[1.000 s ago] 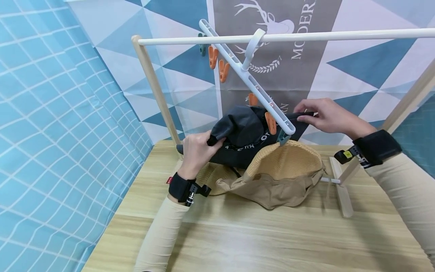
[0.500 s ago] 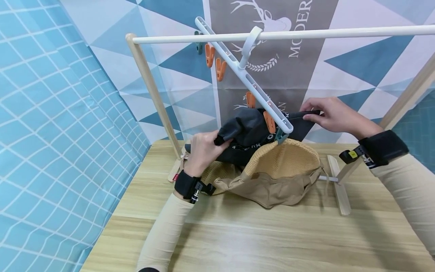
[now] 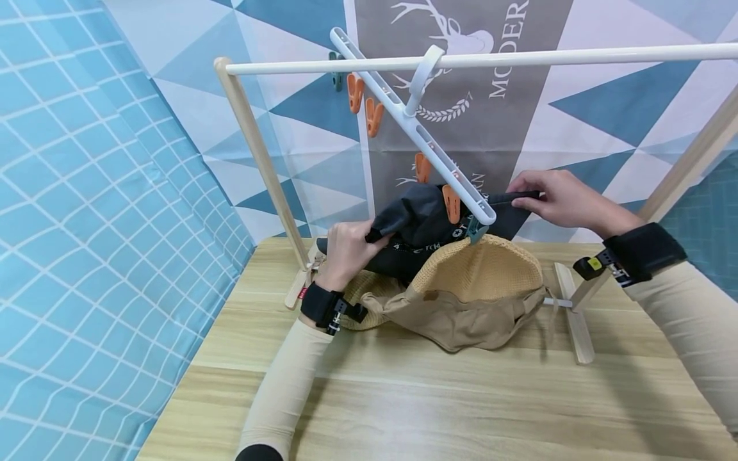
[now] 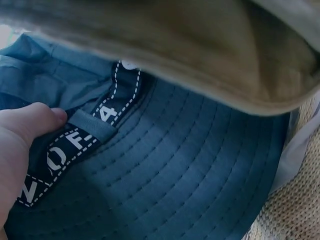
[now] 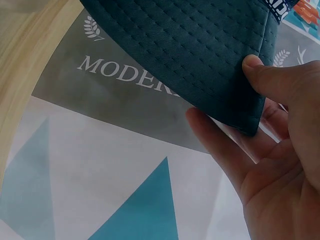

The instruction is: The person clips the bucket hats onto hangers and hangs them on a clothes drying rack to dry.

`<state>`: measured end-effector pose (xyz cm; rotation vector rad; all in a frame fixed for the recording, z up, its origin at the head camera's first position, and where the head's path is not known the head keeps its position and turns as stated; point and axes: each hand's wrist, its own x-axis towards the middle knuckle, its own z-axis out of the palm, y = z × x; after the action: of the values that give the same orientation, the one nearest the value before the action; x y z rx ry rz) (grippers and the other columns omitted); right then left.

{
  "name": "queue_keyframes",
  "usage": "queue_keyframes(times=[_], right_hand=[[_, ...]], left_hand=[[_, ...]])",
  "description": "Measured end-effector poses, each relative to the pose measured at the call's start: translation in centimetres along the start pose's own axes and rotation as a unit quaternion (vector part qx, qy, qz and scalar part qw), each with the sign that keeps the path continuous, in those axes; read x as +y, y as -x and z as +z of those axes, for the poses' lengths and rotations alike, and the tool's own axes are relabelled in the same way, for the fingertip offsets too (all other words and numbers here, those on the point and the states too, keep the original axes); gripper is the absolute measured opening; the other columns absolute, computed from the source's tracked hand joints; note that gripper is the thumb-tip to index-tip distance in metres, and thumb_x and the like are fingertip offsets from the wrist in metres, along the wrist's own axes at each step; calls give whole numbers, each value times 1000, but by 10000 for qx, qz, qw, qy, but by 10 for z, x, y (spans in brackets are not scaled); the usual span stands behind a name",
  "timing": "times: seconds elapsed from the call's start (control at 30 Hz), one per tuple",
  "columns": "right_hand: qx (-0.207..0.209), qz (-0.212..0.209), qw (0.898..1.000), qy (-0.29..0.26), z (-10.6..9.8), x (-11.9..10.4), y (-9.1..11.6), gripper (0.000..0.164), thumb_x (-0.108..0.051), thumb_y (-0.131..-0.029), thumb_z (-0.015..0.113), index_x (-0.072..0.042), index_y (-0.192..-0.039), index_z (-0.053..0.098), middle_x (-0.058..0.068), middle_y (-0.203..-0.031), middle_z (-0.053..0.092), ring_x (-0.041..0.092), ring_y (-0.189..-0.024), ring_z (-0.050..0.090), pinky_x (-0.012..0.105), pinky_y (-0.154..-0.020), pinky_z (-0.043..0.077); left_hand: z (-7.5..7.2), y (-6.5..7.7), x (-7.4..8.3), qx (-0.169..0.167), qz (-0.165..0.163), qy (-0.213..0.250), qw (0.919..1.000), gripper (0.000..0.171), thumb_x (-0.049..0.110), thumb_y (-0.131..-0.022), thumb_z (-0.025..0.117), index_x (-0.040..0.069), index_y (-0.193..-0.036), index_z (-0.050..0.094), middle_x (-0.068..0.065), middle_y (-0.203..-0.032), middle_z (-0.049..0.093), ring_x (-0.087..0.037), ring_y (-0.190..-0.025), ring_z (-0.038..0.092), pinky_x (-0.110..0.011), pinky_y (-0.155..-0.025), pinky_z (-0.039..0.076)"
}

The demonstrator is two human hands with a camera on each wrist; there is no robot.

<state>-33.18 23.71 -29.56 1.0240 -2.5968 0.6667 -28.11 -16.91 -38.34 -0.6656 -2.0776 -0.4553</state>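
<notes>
A dark bucket hat [image 3: 412, 208], with white lettering on its inner band, is held between both hands below the hanger. My left hand [image 3: 347, 251] grips its near-left part; in the left wrist view the thumb lies beside the lettered band of the hat [image 4: 195, 165]. Thumb and fingers of my right hand [image 3: 562, 197] pinch the far-right brim edge, and the right wrist view shows the stitched brim [image 5: 200, 60] between them. In front, a tan hat [image 3: 478, 272] with a woven side hangs at a green clip [image 3: 475, 230] on the hanger [image 3: 428, 139]. An orange clip [image 3: 452, 205] touches or overlaps the dark hat.
The hanger hooks over a white rod [image 3: 548, 59] between wooden posts [image 3: 259, 160]. More orange clips [image 3: 373, 118] and another green clip [image 3: 337, 72] hang along it. The rack stands on a wooden table [image 3: 403, 410], with a patterned backdrop [image 3: 628, 115] behind.
Both hands and the dark hat have shifted slightly right relative to the hanger. The head view itself moved a little. Both hands keep their hold, and the tan hat stays hanging.
</notes>
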Motion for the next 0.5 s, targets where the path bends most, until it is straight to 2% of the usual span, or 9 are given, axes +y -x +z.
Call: queue_keyframes(times=[0.13, 0.37, 0.5], right_hand=[[-40, 47, 10000, 16, 0, 1, 0, 14, 3, -103, 77, -4, -116, 77, 8, -95, 83, 1, -73, 54, 22, -67, 40], [-59, 79, 9999, 48, 0, 0, 0, 14, 3, -102, 78, -4, -115, 78, 8, -94, 82, 1, -74, 55, 21, -69, 41], [-51, 43, 10000, -24, 2, 2, 0, 15, 5, -101, 79, -4, -113, 78, 8, -95, 83, -1, -75, 58, 18, -70, 42]], left_hand=[[3, 0, -7, -64, 176, 158, 9997, 36, 17, -89, 94, 9, -72, 63, -11, -58, 62, -33, -57, 69, -49, -57, 53], [-3, -7, -12, -149, 775, 378, 9962, 40, 14, -91, 92, 12, -72, 57, -8, -58, 58, -30, -55, 64, -41, -54, 44], [-3, -10, -16, -181, 937, 353, 9948, 41, 13, -91, 92, 11, -72, 56, -8, -58, 57, -29, -55, 63, -39, -54, 41]])
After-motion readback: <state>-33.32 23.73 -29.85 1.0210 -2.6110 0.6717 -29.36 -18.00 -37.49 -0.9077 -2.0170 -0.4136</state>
